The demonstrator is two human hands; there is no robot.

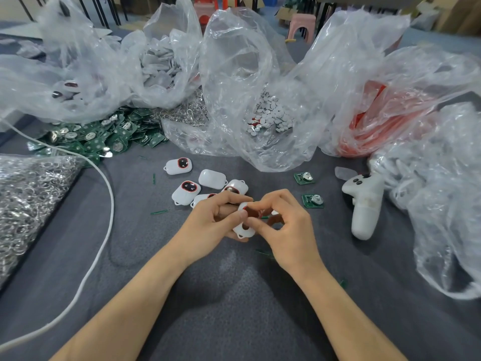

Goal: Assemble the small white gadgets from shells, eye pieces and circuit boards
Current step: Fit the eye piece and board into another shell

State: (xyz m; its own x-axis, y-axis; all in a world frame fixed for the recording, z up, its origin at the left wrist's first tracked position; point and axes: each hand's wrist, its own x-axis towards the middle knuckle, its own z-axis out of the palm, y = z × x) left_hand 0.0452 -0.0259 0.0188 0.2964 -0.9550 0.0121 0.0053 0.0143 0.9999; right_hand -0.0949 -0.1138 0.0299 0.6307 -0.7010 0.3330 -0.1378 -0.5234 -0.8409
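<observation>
You hold the white shell (243,229) up off the surface (145,246), right in front of you and between both hands. Its long axis runs roughly away from you, loop end nearest you, with the red-ringed eye piece (250,212) at the far end.

Your left hand (213,220) cups the shell from the left and below, fingers curled round it and thumb laid on its left rim, so that grip is narrow and full. Your right hand (289,230) comes in from the right, forefinger and thumb pinched close on the shell's right edge, just beside the eye piece. It is the nearer hand, so seating the eye piece looks like its job while the left steadies.

A green sliver shows at your right fingertips; what it is, I cannot tell. Two loose circuit boards (313,201) lie right of the shell, on your right hand's side.
</observation>
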